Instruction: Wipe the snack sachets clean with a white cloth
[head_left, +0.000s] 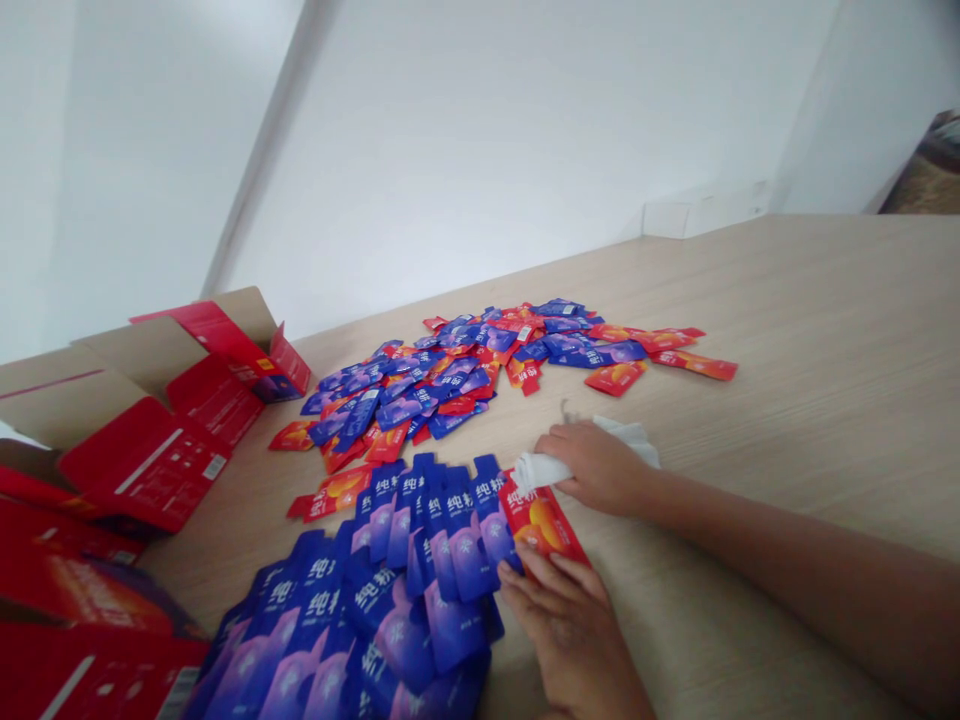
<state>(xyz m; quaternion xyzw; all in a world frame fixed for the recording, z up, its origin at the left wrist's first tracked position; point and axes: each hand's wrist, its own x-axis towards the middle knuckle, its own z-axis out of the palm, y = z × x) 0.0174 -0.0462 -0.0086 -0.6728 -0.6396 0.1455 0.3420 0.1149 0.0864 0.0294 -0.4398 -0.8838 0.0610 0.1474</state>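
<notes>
My left hand (566, 625) holds the lower end of a red pouch (546, 525) printed with orange fruit, its fingers pressed over the pouch on the table. In my right hand (600, 465) is a bunched white cloth (541, 470), which touches the pouch's top end. Part of that cloth sticks out behind the hand. Just left of the red pouch, overlapping purple-blue pouches (459, 535) lie face up with their necks pointing away from me. More blue pouches (319, 610) are layered nearer the front edge of the view.
Beyond my hands spreads a loose heap of mixed red and blue pouches (442, 375). Open red cardboard boxes (157, 465) line the left side, flaps raised. A small white box (701, 212) stands at the back by the white wall (525, 130). Everything rests on a pale wooden table (810, 400).
</notes>
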